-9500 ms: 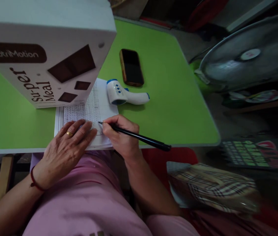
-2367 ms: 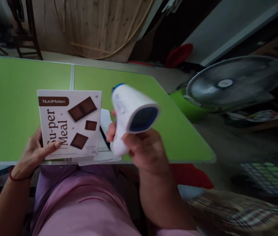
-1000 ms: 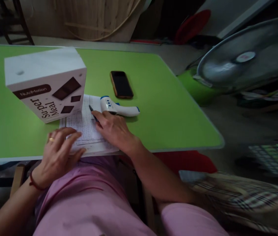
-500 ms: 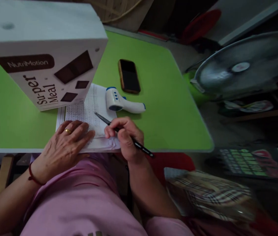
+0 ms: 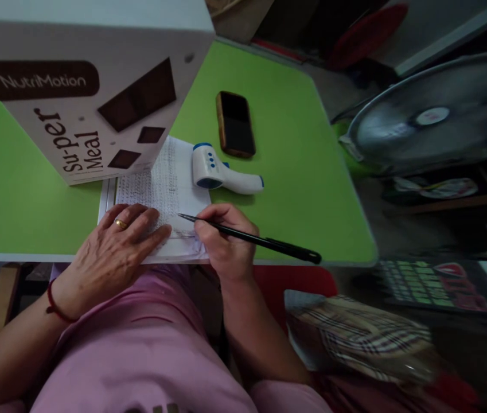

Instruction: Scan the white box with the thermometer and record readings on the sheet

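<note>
My right hand [image 5: 224,241] grips a black pen [image 5: 269,244], its tip resting on a sheet of paper [image 5: 163,189] filled with handwritten lines at the near edge of the green table [image 5: 295,178]. My left hand [image 5: 116,246], with a gold ring, lies flat on the lower left of the paper. A white and blue infrared thermometer [image 5: 217,172] lies on the paper's far right corner. A white "NutriMotion Super Meal" box [image 5: 84,86] stands just behind the paper at the left.
A dark phone [image 5: 235,123] lies face up beyond the thermometer. To the right of the table stands a fan [image 5: 432,117], with a plaid bag [image 5: 363,338] below it on a red seat [image 5: 295,281]. A wooden chair part [image 5: 0,298] shows at lower left.
Since the thermometer was held up, it now lies on the table. My right hand picked up the pen and brought its tip onto the paper; my left hand stays flat on the sheet.
</note>
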`<move>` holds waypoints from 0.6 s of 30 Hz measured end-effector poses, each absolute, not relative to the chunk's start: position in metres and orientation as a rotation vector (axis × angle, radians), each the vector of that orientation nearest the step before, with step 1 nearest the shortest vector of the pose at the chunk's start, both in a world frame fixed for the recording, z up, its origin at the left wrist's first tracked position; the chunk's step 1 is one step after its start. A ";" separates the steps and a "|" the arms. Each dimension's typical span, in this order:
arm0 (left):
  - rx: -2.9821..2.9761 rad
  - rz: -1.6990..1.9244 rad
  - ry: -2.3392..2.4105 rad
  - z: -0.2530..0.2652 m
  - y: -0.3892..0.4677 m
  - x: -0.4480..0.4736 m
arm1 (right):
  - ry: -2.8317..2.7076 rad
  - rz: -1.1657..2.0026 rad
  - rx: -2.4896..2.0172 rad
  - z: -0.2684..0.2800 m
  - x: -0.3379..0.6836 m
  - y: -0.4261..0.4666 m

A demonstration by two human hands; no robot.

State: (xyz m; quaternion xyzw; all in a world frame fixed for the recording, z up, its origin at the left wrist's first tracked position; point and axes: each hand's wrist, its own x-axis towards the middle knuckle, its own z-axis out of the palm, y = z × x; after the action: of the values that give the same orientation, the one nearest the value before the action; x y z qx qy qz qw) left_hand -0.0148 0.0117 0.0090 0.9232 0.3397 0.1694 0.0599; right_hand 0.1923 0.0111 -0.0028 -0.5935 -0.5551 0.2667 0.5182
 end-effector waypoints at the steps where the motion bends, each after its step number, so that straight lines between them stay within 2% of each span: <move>1: 2.797 0.517 1.028 0.009 0.012 -0.015 | -1.365 0.615 -1.425 -0.001 0.191 0.011; 10: 2.796 0.541 1.014 0.007 0.011 -0.016 | -1.634 0.396 -1.425 0.000 0.192 0.011; 18: 2.790 0.519 1.018 0.007 0.011 -0.016 | -1.671 0.416 -1.468 -0.002 0.194 0.010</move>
State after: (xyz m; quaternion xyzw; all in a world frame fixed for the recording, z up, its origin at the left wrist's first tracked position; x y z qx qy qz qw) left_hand -0.0161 0.0113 0.0074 0.9236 0.3369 0.1717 0.0631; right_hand 0.1938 0.0105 -0.0024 -0.5871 -0.6684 0.1665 0.4252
